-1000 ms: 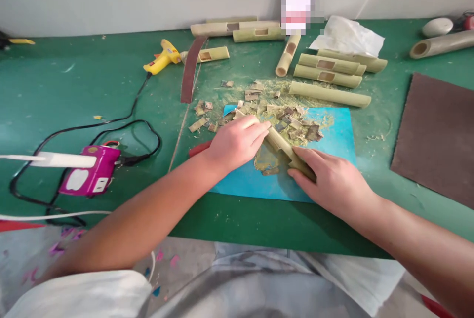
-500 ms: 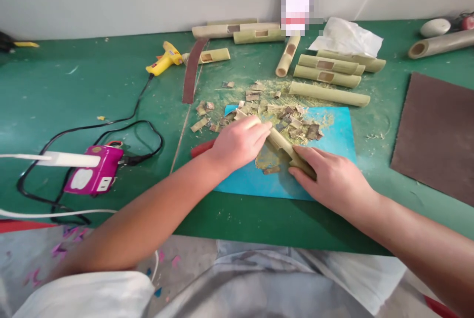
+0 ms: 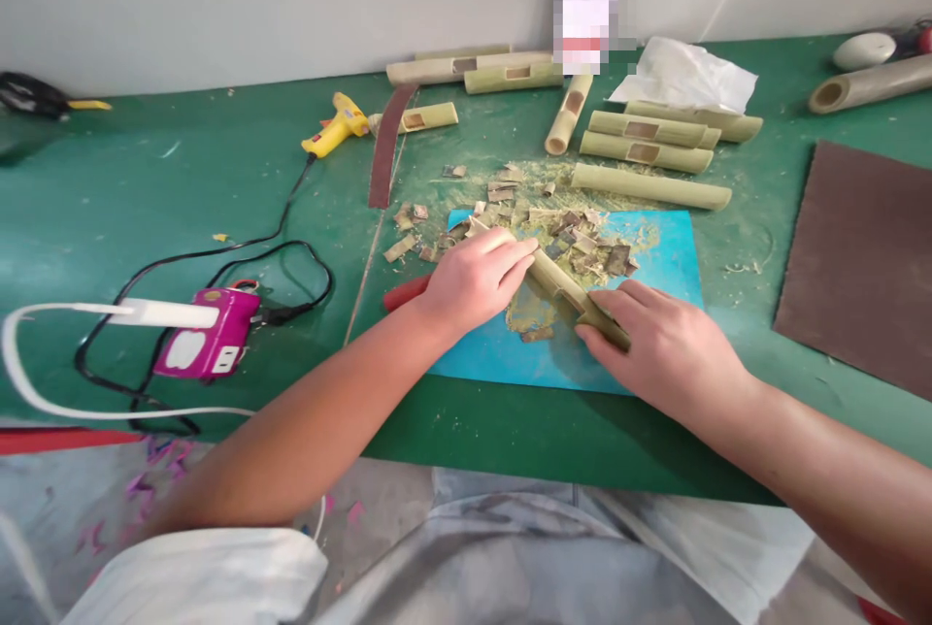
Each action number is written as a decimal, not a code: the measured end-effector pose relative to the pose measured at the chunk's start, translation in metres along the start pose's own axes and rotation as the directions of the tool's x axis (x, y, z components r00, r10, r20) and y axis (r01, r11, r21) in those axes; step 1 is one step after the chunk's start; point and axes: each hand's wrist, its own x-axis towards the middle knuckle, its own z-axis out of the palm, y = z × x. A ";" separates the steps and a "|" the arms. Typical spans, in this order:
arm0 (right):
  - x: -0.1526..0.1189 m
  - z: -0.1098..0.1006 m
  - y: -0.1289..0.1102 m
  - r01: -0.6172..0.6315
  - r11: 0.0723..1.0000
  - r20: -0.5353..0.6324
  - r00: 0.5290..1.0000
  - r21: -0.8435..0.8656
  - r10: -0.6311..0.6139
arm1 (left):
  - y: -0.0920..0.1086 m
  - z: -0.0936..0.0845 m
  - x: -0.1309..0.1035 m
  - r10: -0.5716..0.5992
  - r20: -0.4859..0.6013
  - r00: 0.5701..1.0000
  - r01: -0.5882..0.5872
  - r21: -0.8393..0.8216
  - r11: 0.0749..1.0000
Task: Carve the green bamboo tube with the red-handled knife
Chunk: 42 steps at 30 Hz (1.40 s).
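A bamboo tube point(image 3: 557, 278) with a notch cut in its side lies slantwise between my hands, above a blue sheet point(image 3: 659, 261). My left hand point(image 3: 481, 280) is closed around its far end, and my right hand point(image 3: 659, 329) grips the near end with thumb and fingers. Bamboo chips point(image 3: 582, 242) and pale sawdust cover much of the sheet around the tube. A red object point(image 3: 406, 293), perhaps a handle, sticks out from under my left wrist; its other end is hidden.
Several notched bamboo pieces point(image 3: 645, 153) lie toward the wall, partly under white plastic point(image 3: 688, 77). At left are a yellow glue gun point(image 3: 339, 127), a sandpaper strip point(image 3: 389, 149) and a magenta power adapter point(image 3: 208, 334) with cables. A brown sheet point(image 3: 859, 266) lies at right.
The whole view has shifted slightly, so things appear a little farther right. Both hands keep their hold on the bamboo tube, with slightly more of its notch showing beside my right hand.
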 end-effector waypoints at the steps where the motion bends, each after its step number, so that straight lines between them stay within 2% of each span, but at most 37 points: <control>1: 0.000 0.001 0.000 -0.001 1.000 0.011 1.000 0.021 0.001 | 0.003 0.000 0.000 0.015 0.010 1.000 -0.014 -0.021 1.000; 5: 0.000 0.002 0.000 -0.016 0.997 0.044 0.999 0.069 0.013 | 0.012 -0.001 -0.002 0.106 0.089 0.990 -0.100 -0.065 0.993; 8: 0.000 0.001 0.000 -0.032 0.996 0.060 0.998 0.078 0.027 | 0.013 -0.002 -0.001 0.066 0.053 0.996 -0.067 0.013 0.998; 12: 0.001 0.000 -0.001 -0.036 0.997 0.078 0.996 0.075 0.030 | 0.012 -0.004 -0.001 0.107 0.076 0.991 -0.105 -0.029 0.994; 16: 0.001 0.000 -0.002 -0.049 0.995 0.073 0.996 0.083 0.043 | 0.010 -0.003 -0.001 0.053 0.027 0.998 -0.054 0.029 0.998; 20: 0.001 0.001 -0.001 -0.055 0.995 0.077 0.996 0.088 0.048 | 0.011 -0.002 -0.001 0.091 0.072 0.993 -0.090 -0.018 0.996; 23: 0.001 0.003 0.000 -0.044 0.995 0.055 0.998 0.091 0.039 | 0.013 -0.003 -0.001 0.078 0.054 0.995 -0.080 0.039 0.996; 26: 0.002 0.004 0.001 -0.016 0.996 0.032 0.999 0.087 0.013 | 0.016 -0.004 -0.002 0.137 0.090 0.986 -0.139 0.012 0.990; 30: 0.001 0.005 0.001 -0.003 0.997 0.005 1.000 0.078 0.003 | 0.015 -0.004 -0.004 0.068 0.049 0.996 -0.069 0.033 0.997; 34: 0.000 0.005 0.000 0.020 0.996 -0.045 0.999 0.089 -0.016 | 0.014 -0.003 -0.004 0.126 0.104 0.987 -0.126 -0.003 0.992; 37: -0.001 0.004 0.000 0.034 0.995 -0.070 0.997 0.092 -0.027 | 0.014 -0.004 -0.002 0.059 0.073 0.996 -0.059 -0.008 0.998; 42: -0.001 0.003 0.000 0.037 0.997 -0.083 0.996 0.064 -0.032 | 0.018 -0.004 -0.002 0.069 0.079 0.994 -0.065 -0.055 0.996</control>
